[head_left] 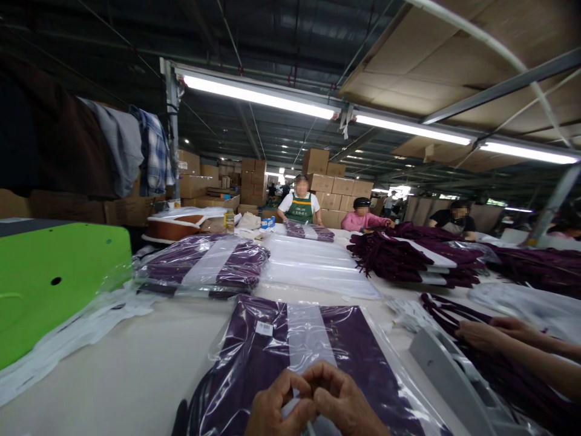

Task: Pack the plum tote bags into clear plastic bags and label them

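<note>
the bagged purple bundle (351,351) lies flat on the table (113,375) before the person, perhaps for easy reach, while left hand (279,404) and right hand (347,401), fingertips narrow above it, pinch some pale piece (311,429) i cannot identify, and another wrapped stack (242,266) sits beyond.

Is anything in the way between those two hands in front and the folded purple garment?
Yes: clear plastic covers the purple garment beneath the left hand and right hand. What lies directly under them is hidden.
</note>
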Tool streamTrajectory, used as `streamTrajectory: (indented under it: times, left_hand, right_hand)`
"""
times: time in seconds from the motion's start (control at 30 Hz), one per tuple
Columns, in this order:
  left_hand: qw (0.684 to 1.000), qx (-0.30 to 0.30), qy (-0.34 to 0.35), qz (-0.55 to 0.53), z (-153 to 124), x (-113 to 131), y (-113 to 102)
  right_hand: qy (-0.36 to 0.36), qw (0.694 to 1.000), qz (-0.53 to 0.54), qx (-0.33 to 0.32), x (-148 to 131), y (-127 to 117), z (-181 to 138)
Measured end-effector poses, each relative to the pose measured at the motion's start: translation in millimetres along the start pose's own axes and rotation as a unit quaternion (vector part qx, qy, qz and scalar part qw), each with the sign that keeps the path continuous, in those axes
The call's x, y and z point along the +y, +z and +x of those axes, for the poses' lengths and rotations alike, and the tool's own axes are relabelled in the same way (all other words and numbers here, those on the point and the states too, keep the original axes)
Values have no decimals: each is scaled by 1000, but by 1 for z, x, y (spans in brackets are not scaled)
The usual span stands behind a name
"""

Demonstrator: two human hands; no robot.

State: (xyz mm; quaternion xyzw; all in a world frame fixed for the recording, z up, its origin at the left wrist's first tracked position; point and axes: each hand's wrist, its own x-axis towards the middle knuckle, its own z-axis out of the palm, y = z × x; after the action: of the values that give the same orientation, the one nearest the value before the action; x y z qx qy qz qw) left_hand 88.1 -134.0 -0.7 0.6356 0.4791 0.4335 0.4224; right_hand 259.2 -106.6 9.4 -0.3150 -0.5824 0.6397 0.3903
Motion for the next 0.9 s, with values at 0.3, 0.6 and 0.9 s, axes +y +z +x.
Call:
streamTrajectory:
  times: [0.3, 0.6, 0.9]
  left_hand:
    - [997, 63, 44, 15, -2, -4, -2]
    - [996, 73, 54, 8, -2, -10, 1]
    - [997, 53, 55, 16, -2, -14, 4]
  right_hand:
    - [30, 997, 62, -34, 15, 11, -3]
    - [5, 997, 57, -43, 16, 14, -1]
    - [0, 999, -3, 37, 42, -6, 0]
